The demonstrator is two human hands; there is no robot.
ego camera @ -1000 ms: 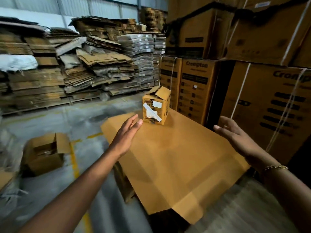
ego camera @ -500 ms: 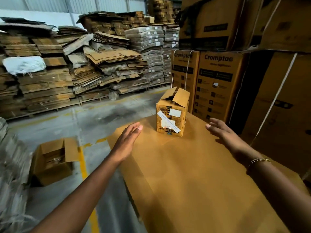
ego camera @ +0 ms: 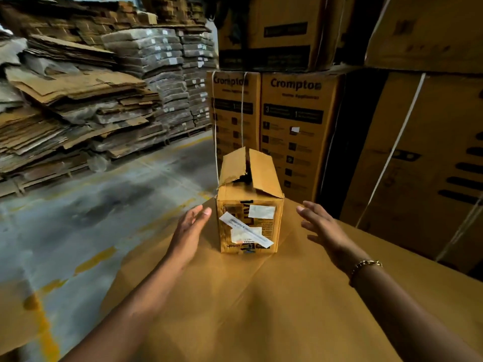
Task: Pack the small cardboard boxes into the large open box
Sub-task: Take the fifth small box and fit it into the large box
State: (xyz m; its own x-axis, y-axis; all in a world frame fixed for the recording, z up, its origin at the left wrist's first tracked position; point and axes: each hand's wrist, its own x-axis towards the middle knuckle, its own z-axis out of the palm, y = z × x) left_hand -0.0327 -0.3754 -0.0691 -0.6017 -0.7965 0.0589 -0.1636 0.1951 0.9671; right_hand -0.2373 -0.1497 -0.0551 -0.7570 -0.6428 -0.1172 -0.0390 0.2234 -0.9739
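Neither hand holds anything: the left hand (ego camera: 189,232) and right hand (ego camera: 322,227) reach forward with fingers straight, flanking the small cardboard box (ego camera: 249,205) without touching it; the left lies just beside its side. The box stands upright on a flat cardboard sheet (ego camera: 261,309), top flaps partly raised; strapped Crompton cartons (ego camera: 295,126) are stacked behind.

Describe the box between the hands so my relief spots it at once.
Start at the tall Crompton cartons on the right. Before them lies a broad cardboard surface, and the small box stands on it between the left hand and right hand. Only it has half-open top flaps and a slanted white strip label across its front.
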